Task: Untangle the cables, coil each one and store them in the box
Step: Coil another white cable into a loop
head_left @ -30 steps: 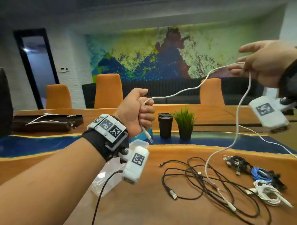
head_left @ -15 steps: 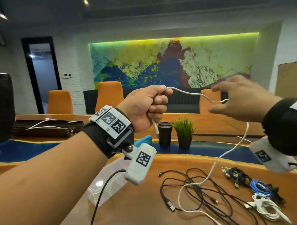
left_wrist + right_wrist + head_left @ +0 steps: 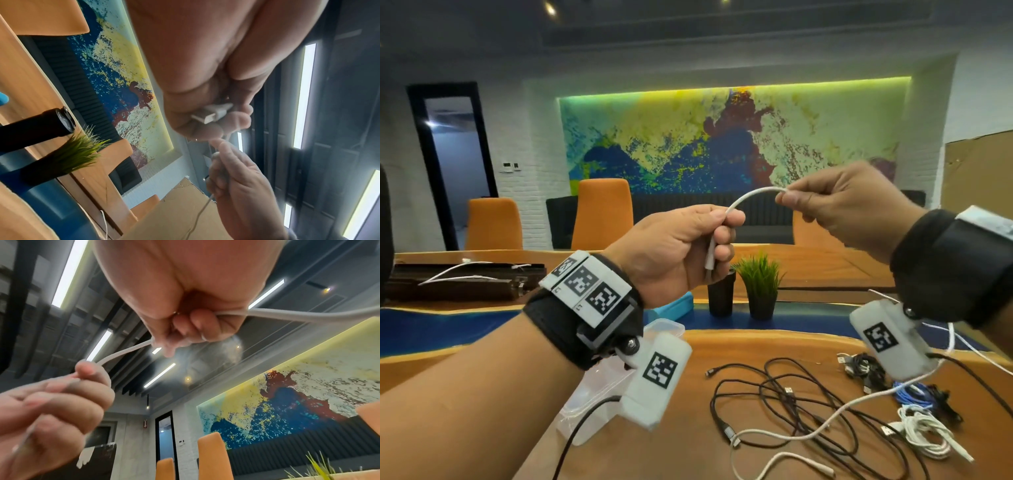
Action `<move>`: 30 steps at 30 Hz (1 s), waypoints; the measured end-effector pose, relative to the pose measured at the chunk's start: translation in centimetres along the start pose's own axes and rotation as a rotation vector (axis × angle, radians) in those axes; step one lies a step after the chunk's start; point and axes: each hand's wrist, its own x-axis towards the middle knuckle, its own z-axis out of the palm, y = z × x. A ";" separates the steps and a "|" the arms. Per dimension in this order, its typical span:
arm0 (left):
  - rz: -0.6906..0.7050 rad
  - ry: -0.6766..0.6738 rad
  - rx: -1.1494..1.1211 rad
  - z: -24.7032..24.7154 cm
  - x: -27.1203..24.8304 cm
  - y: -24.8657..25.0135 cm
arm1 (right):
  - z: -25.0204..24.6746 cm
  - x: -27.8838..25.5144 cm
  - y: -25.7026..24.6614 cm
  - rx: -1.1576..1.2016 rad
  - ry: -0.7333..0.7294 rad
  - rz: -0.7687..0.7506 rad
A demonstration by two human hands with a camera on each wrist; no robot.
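My left hand [image 3: 722,236] is raised over the table and grips one end of a white cable [image 3: 748,198]; its USB plug [image 3: 209,114] pokes out below the curled fingers. My right hand [image 3: 789,198] pinches the same cable a short arc away. The rest of the cable hangs behind my right wrist and trails over a tangle of black cables [image 3: 791,404] on the wooden table. A clear plastic box [image 3: 667,325] lies behind my left wrist, mostly hidden. In the right wrist view the cable [image 3: 287,315] runs through my right hand [image 3: 185,331].
Coiled black [image 3: 863,368], blue [image 3: 914,394] and white [image 3: 924,435] cable bundles lie at the table's right. A black cup [image 3: 720,294] and a small potted plant [image 3: 760,287] stand mid-table, with a blue lid [image 3: 678,305] beside them. A dark case [image 3: 458,284] sits far left.
My right hand came in from the far right and now pinches the cable close to my left hand. The left hand rose, and the cable's slack dropped onto the table.
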 end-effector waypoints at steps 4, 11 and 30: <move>0.055 0.006 -0.065 1.0 -0.1 -0.2 | 1.4 -0.9 0.5 -0.275 -0.121 0.008; 0.236 0.214 0.209 3.1 0.6 -1.7 | 3.0 -4.5 -2.4 -0.689 -0.456 -0.228; 0.109 -0.085 0.166 3.2 -0.4 -1.9 | 0.6 -2.6 1.5 -0.058 0.008 -0.145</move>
